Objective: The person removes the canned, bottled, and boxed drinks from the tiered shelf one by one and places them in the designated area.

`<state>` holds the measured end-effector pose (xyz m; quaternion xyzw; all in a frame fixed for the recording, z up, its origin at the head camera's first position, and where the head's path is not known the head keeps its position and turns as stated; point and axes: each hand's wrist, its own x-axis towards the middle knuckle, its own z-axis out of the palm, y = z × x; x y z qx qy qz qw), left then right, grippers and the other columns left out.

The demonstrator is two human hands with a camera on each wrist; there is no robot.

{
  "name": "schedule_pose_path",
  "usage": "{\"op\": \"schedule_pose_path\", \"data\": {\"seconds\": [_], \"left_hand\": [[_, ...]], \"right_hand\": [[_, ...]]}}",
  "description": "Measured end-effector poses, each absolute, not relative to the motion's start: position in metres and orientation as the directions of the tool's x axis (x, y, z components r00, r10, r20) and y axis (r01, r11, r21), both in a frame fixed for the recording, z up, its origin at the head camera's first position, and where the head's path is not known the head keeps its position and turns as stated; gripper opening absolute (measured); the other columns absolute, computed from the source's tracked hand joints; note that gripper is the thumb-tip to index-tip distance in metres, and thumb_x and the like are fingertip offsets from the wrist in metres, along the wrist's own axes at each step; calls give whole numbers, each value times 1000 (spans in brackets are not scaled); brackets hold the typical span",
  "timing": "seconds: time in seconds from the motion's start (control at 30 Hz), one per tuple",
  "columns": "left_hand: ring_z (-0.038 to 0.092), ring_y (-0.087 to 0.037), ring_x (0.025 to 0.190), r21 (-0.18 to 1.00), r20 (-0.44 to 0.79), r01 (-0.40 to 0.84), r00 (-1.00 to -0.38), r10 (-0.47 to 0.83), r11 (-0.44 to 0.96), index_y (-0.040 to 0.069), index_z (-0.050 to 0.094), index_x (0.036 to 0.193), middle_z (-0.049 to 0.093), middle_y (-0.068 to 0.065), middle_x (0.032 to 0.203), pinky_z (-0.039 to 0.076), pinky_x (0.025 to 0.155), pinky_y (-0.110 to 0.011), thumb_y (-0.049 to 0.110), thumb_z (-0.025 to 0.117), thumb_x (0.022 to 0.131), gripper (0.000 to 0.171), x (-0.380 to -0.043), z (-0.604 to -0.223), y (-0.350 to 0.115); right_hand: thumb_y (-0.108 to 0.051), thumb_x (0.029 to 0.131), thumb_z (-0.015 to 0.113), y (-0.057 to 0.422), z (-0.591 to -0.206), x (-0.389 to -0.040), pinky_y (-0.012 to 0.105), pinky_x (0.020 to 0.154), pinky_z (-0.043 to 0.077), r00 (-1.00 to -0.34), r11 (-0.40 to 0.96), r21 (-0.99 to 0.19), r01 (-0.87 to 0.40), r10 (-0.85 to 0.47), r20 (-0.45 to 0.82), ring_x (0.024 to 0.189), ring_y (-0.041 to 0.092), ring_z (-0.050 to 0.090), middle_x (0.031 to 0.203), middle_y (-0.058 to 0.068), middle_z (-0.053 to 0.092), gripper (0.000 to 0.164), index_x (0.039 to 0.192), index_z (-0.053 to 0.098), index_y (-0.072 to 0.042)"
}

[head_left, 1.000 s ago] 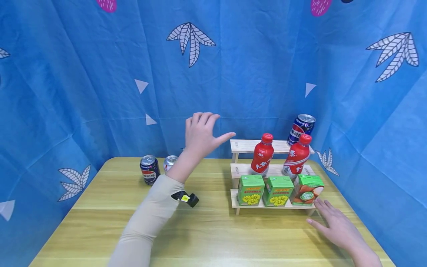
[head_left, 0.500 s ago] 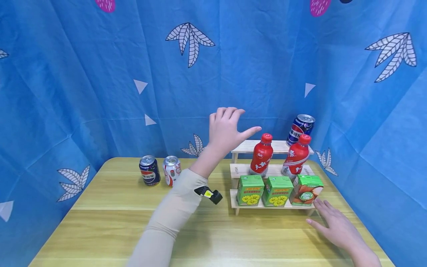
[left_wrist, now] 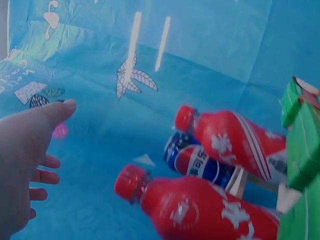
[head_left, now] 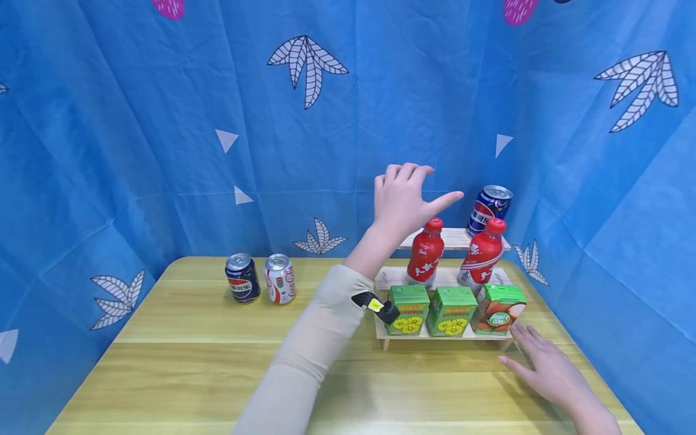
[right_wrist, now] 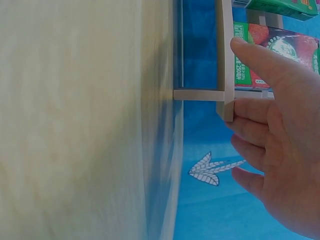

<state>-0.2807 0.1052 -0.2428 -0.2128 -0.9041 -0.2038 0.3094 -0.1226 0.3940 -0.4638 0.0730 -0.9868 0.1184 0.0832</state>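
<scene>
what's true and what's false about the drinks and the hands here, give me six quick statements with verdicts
1. Three cartons stand on the lowest shelf. True.
2. Two red bottles stand on the middle shelf. True.
3. The left hand grips a red bottle. False: it is raised and holds nothing.
4. A blue can stands on the top shelf. True.
5. The white can lies on its side. False: it stands upright on the table.
6. The right hand is by the lowest shelf's left end. False: right end.

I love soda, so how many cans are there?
3: one blue can on the top shelf; another blue can and a white can side by side on the table. Others could be hidden.
</scene>
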Motion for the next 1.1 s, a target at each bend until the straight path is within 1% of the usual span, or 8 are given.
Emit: {"op": "schedule_pose_path", "data": {"seconds": [0.37, 0.5, 0.7, 0.9, 1.1], "left_hand": [[44, -12, 126, 231, 597, 501, -750, 285, 834, 34, 54, 135, 55, 11, 138, 38, 103, -37, 80, 46, 81, 72, -287, -229, 139], [44, -12, 127, 213, 575, 498, -759, 304, 841, 34, 53, 136, 55, 11, 138, 38, 103, -36, 80, 45, 81, 72, -293, -229, 152], [43, -12, 127, 177, 528, 477, -784, 326, 861, 35, 52, 137, 54, 11, 139, 37, 103, -35, 82, 41, 81, 74, -305, -228, 169], [43, -11, 123, 127, 487, 454, -803, 343, 882, 33, 54, 133, 56, 11, 133, 37, 101, -35, 82, 42, 81, 72, -318, -227, 185], [43, -10, 120, 78, 442, 442, -819, 367, 893, 33, 56, 127, 57, 11, 128, 36, 99, -33, 84, 41, 80, 71, -325, -225, 204]], "right_hand": [[-49, 90, 62, 395, -463, -123, 67, 102, 31, -973, 963, -211, -165, -124, 193, 131, 54, 39, 146, 30, 42, 77, 141, 44, 6], [-49, 90, 63, 395, -463, -123, 68, 102, 31, -975, 963, -215, -160, -121, 186, 131, 54, 39, 146, 29, 41, 77, 141, 45, 6], [-48, 90, 63, 393, -463, -123, 65, 104, 31, -973, 958, -235, -167, -122, 196, 133, 52, 38, 148, 28, 40, 76, 141, 45, 5], [-48, 90, 62, 393, -464, -124, 64, 107, 28, -975, 955, -249, -161, -115, 190, 135, 51, 36, 150, 27, 38, 77, 142, 43, 5], [-48, 90, 63, 395, -465, -123, 63, 105, 30, -975, 957, -246, -156, -109, 195, 134, 52, 37, 149, 27, 39, 77, 142, 44, 4]]}}
